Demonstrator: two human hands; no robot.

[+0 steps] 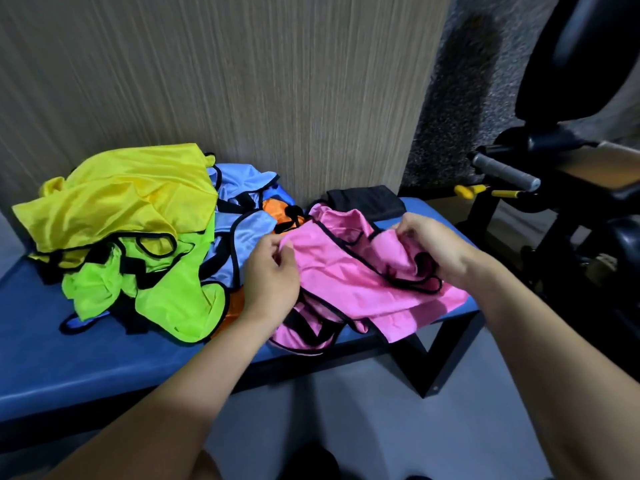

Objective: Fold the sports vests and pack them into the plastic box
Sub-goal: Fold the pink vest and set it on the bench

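A crumpled pink vest (349,271) with black trim lies on the right part of the blue bench (69,358). My left hand (272,275) pinches its left edge. My right hand (433,247) grips bunched pink fabric at its right side. To the left sits a heap of vests: yellow (121,195) on top, lime green (166,285) in front, light blue (242,202) behind, with some orange (277,216) showing in between. No plastic box is in view.
A folded black cloth (367,200) rests at the bench's far right end against the wooden wall (242,81). Black gym equipment (561,168) with a grey-gripped handle and yellow knobs stands to the right. Grey floor (363,427) lies below the bench.
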